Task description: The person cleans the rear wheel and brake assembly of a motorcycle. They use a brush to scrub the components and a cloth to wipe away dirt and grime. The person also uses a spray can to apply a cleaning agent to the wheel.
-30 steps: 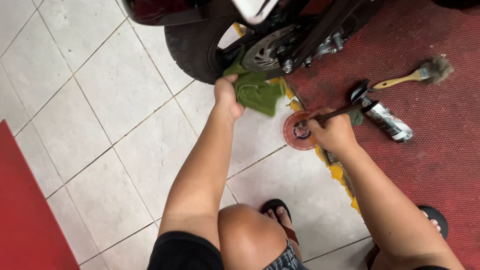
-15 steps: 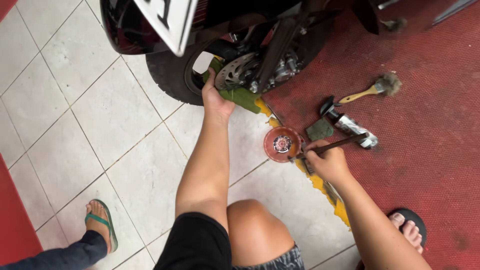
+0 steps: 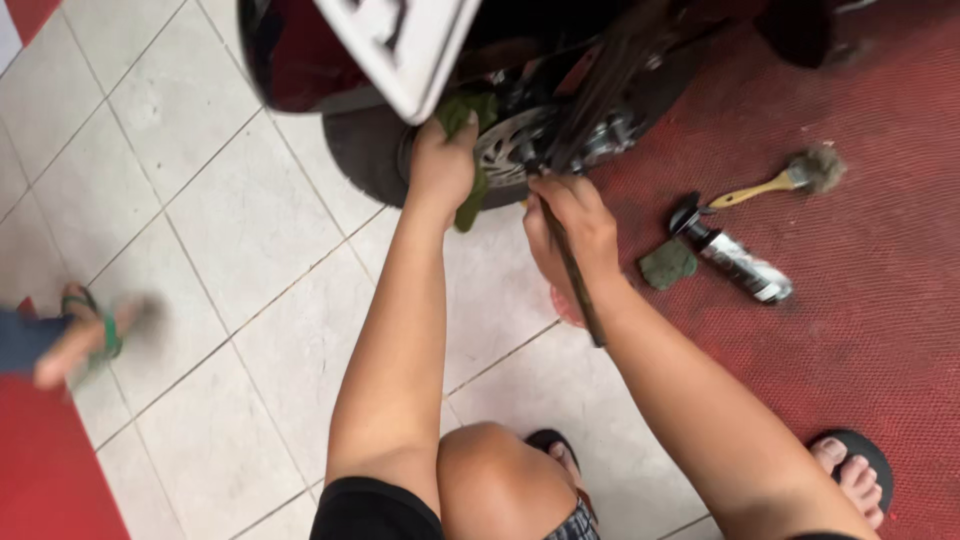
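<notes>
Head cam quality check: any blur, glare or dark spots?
Head view: even, soft daylight with no glare on the tiles; a passer-by's sandalled foot at the left edge is motion-blurred; left hand and right hand are fairly sharp; the wheel area under the motorbike is in shadow.

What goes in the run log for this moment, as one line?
left hand: presses green rag on rear wheel | right hand: grips thin brush at wheel | red mat: spray can, wooden brush
</notes>
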A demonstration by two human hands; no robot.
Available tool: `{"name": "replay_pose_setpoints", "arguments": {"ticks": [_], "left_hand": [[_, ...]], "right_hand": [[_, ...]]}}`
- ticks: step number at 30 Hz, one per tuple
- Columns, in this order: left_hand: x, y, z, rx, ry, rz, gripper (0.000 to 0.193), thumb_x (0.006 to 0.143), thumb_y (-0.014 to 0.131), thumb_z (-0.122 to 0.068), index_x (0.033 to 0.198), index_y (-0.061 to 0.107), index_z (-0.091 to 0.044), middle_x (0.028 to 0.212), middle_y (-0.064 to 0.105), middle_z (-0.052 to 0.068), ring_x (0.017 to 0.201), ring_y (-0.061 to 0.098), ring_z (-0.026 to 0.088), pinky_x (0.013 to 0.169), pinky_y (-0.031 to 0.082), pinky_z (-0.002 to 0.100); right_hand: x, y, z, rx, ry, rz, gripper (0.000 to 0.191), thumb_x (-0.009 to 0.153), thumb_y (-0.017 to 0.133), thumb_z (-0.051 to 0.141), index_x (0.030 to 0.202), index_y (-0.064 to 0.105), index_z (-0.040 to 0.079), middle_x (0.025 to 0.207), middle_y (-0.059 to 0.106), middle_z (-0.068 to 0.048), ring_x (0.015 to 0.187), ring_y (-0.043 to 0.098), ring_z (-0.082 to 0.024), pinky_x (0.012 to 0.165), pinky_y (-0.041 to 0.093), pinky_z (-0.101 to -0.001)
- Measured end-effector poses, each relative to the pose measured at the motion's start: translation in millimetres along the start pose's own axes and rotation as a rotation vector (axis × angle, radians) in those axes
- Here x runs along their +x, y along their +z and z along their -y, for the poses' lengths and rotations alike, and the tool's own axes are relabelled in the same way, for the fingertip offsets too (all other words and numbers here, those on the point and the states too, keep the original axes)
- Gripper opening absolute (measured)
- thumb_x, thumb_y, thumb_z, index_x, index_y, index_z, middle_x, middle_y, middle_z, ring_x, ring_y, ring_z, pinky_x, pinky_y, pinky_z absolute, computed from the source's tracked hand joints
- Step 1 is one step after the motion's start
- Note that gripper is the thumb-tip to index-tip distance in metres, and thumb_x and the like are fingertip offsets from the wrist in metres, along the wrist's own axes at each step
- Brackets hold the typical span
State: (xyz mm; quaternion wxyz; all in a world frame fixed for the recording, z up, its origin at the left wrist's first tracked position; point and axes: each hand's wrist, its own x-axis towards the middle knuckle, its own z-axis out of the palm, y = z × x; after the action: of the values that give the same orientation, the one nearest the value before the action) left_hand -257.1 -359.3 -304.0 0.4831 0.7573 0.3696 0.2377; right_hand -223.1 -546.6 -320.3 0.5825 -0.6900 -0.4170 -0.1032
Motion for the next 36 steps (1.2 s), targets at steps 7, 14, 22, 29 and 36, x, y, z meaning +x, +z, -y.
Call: {"name": "replay_pose_setpoints", "arguments": {"ticks": [7, 14, 22, 29, 36], "left_hand": [[-37.5, -60.7, 44.8, 0.327, 0.107, 0.045, 0.042, 0.093, 0.051, -0.01, 0.132, 0.063, -0.004, 0.12, 0.072, 0.023, 0.117, 0.066, 0.039, 0.1, 0.05, 0.041], [-57.2, -100.0, 76.9, 0.357, -0.464, 0.401, 0.041, 0.095, 0.061, -0.031, 0.125, 0.07, -0.005, 0.115, 0.076, 0.015, 0.106, 0.072, 0.029, 0.093, 0.053, 0.038], [-74.4, -111.8, 94.5, 0.294, -0.754, 0.379, 0.071, 0.093, 0.061, -0.058, 0.132, 0.065, 0.002, 0.122, 0.073, 0.017, 0.109, 0.071, 0.028, 0.095, 0.055, 0.039], [-77.5, -111.8, 122.1, 0.282, -0.717, 0.421, 0.064, 0.093, 0.066, -0.05, 0.133, 0.063, 0.0, 0.127, 0.071, 0.016, 0.115, 0.068, 0.028, 0.098, 0.052, 0.04], [-73.2, -98.7, 113.3, 0.054, -0.927, 0.359, 0.057, 0.1, 0.048, -0.048, 0.144, 0.051, -0.011, 0.131, 0.067, 0.01, 0.114, 0.067, 0.025, 0.091, 0.057, 0.044]], "right_hand": [[-26.3, 23.5, -5.8, -0.095, -0.046, 0.071, 0.021, 0.09, 0.072, -0.002, 0.109, 0.07, 0.007, 0.114, 0.068, -0.015, 0.102, 0.072, -0.033, 0.088, 0.06, -0.0394], [-34.3, 32.4, -12.7, -0.161, -0.095, -0.003, 0.02, 0.094, 0.074, -0.001, 0.112, 0.071, 0.006, 0.118, 0.067, -0.014, 0.107, 0.07, -0.034, 0.09, 0.06, -0.0402], [-28.1, 7.4, -34.1, -0.145, -0.315, 0.251, 0.027, 0.084, 0.077, 0.0, 0.11, 0.072, 0.005, 0.127, 0.064, -0.018, 0.107, 0.069, -0.033, 0.087, 0.06, -0.0399], [-16.4, -22.1, -37.6, -0.076, -0.353, 0.419, 0.021, 0.082, 0.075, 0.001, 0.103, 0.072, 0.003, 0.118, 0.069, -0.017, 0.102, 0.072, -0.033, 0.084, 0.06, -0.0398], [-50.5, -71.1, -72.7, 0.059, 0.449, 0.663, 0.012, 0.085, 0.068, 0.003, 0.094, 0.076, 0.002, 0.086, 0.075, -0.013, 0.073, 0.072, -0.022, 0.065, 0.058, -0.033]]}}
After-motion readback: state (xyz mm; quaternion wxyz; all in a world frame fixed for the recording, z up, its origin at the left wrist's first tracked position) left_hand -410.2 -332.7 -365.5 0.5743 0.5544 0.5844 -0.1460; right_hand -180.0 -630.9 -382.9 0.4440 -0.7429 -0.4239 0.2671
